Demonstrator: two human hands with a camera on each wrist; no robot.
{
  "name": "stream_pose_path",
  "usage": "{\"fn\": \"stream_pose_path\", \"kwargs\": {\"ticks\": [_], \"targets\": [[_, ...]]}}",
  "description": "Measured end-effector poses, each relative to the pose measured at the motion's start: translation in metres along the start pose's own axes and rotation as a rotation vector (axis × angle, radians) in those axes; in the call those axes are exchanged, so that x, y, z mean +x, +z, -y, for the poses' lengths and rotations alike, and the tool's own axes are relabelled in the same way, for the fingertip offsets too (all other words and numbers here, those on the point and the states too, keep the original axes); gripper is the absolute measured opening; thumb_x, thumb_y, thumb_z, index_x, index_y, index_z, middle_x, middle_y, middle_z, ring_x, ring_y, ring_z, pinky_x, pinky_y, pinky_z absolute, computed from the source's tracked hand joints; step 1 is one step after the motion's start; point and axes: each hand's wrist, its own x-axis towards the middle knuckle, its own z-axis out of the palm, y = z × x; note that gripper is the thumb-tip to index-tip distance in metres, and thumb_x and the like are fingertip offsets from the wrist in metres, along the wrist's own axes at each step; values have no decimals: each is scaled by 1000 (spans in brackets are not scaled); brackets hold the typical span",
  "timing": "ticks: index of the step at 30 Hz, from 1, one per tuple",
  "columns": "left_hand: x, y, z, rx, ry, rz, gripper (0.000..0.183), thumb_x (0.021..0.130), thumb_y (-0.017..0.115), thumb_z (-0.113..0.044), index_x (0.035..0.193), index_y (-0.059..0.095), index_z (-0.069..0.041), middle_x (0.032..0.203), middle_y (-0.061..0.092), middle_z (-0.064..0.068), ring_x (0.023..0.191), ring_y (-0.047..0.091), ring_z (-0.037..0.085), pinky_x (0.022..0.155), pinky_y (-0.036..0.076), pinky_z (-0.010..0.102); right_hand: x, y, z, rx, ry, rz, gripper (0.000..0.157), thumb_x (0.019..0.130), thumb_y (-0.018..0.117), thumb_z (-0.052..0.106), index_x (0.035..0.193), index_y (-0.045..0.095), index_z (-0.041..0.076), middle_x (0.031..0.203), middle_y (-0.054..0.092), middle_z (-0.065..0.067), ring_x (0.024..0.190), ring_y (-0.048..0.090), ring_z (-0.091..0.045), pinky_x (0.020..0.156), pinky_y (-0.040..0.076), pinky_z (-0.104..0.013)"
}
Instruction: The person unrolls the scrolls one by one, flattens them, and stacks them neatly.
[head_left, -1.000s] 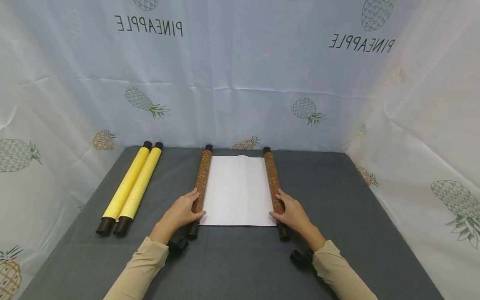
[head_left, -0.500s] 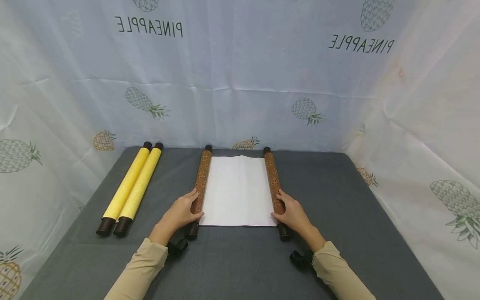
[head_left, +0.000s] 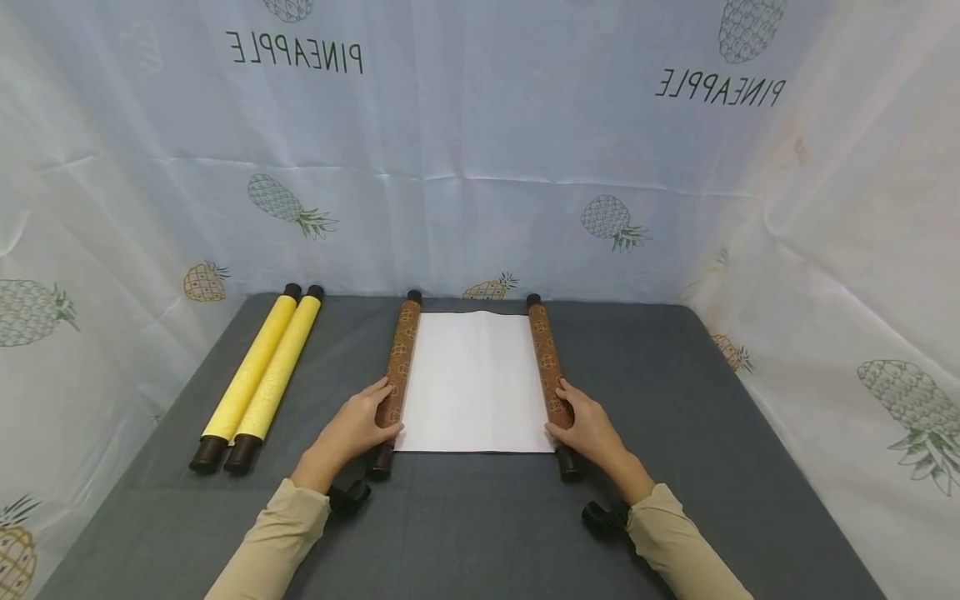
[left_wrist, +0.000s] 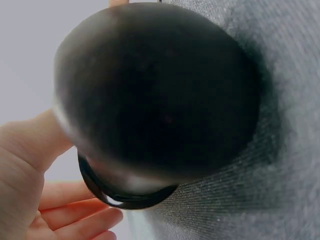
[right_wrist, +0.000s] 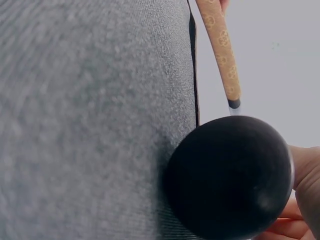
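A brown patterned scroll lies partly unrolled at mid-table, its white paper (head_left: 476,383) flat between two rolls. My left hand (head_left: 347,433) grips the near part of the left roll (head_left: 403,340), thumb on the inner side. On the opposite side, my right hand (head_left: 592,432) holds the right roll (head_left: 543,337) the same way. A black end knob (left_wrist: 160,95) fills much of the left wrist view and hides part of that hand. Another dark knob (right_wrist: 230,180) covers some of the right fingers in the right wrist view.
To the left lie two yellow rolls (head_left: 251,375) with dark ends, side by side and slanting. A grey cloth (head_left: 465,533) covers the table. White curtains (head_left: 480,125) printed with pineapples hang behind it and at both sides.
The left roll and my left hand have shifted slightly left, and my right hand very slightly right. The strip of white paper between the rolls is a little wider.
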Motion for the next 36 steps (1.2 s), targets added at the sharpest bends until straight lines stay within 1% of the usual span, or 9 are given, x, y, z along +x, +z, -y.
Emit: {"fn": "stream_pose_path", "kwargs": {"ticks": [9,16,24,29,32,34,36], "targets": [[-1,-1,5,-10,-14,8,68,79,77,-24,131,52,12,140,50,31,124,55,44,99,49,52,0,-1,-4,-10,-16,-15,64,79,78,19,132,54,-7,146,47,-25,129,51,-42,102,48,-53],[-3,-3,5,-6,14,-10,66,79,77,-22,130,53,11,139,50,32,123,55,46,98,49,53,-2,-3,-7,-4,-27,-28,66,79,78,20,133,53,-7,145,47,-26,129,51,-43,100,48,-54],[-4,-4,4,-8,10,2,63,80,75,-17,132,52,10,140,50,30,124,55,45,99,49,53,-4,-3,-9,0,-55,-35,62,81,76,16,134,52,-6,145,46,-26,128,52,-43,99,49,-53],[-5,-4,6,-4,31,-14,61,80,73,-13,132,52,11,140,50,30,124,56,44,98,50,52,-5,-4,-9,6,-73,-36,60,81,74,11,134,52,-6,145,47,-26,127,53,-43,98,50,-53],[-5,-5,6,0,45,-17,59,80,71,-11,131,53,11,140,50,30,123,57,44,95,52,51,-5,-4,-9,1,-81,-39,59,82,73,9,134,52,-6,145,47,-26,126,53,-43,97,50,-53],[-5,-5,6,-7,40,-8,59,80,70,-10,132,52,11,142,48,31,118,60,41,88,55,46,-5,-4,-10,-2,-85,-41,58,82,73,9,134,52,-6,144,48,-26,126,54,-43,97,50,-52],[-5,-6,6,-18,29,9,59,80,68,-9,133,51,11,144,46,31,102,65,33,75,54,37,-6,-4,-10,-1,-88,-41,57,82,72,8,134,52,-7,144,48,-26,126,54,-43,96,51,-52]]}}
